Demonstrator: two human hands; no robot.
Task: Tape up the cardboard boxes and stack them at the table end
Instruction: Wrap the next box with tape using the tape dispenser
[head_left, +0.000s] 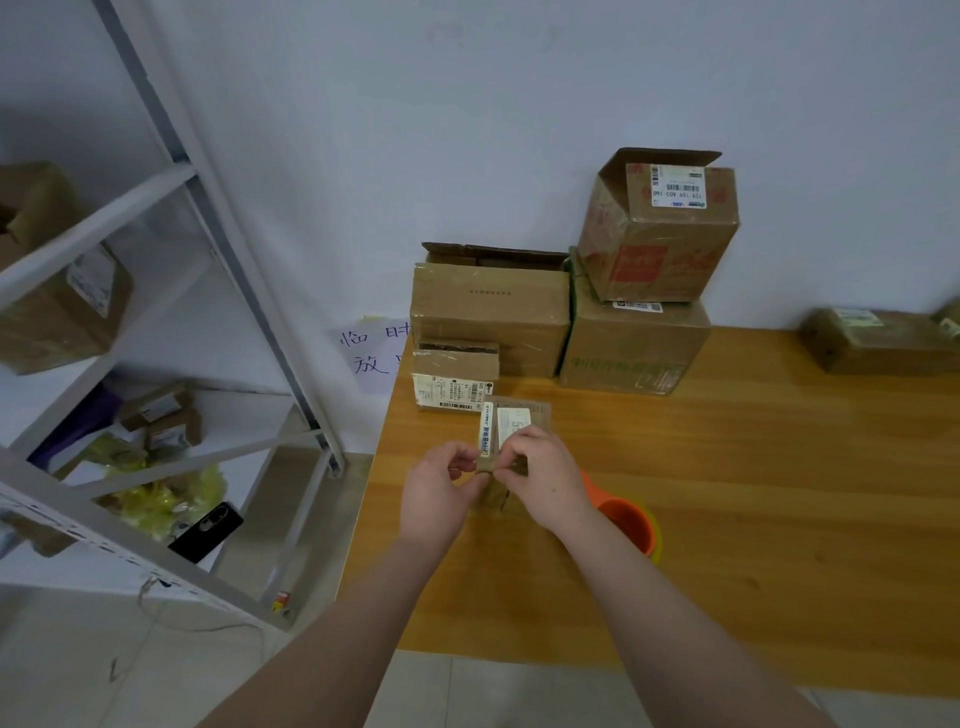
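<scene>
A small cardboard box (514, 426) with white labels is held just above the wooden table (727, 493), near its left end. My left hand (441, 488) pinches the box's near left edge. My right hand (540, 478) pinches its near right edge, fingers curled over the flap. Behind it, at the table end, stands a stack of boxes: a small labelled box (454, 382), a wide brown box (491, 312), a green-printed box (634, 348) and a red-printed box (660, 234) on top with a flap raised. An orange tape dispenser (626, 519) lies under my right forearm, partly hidden.
Another flat box (878, 340) lies at the far right by the wall. A white metal shelf (156, 291) with boxes, yellow bags and a black phone (205, 530) stands left of the table. A handwritten paper sign (371, 353) hangs on the wall.
</scene>
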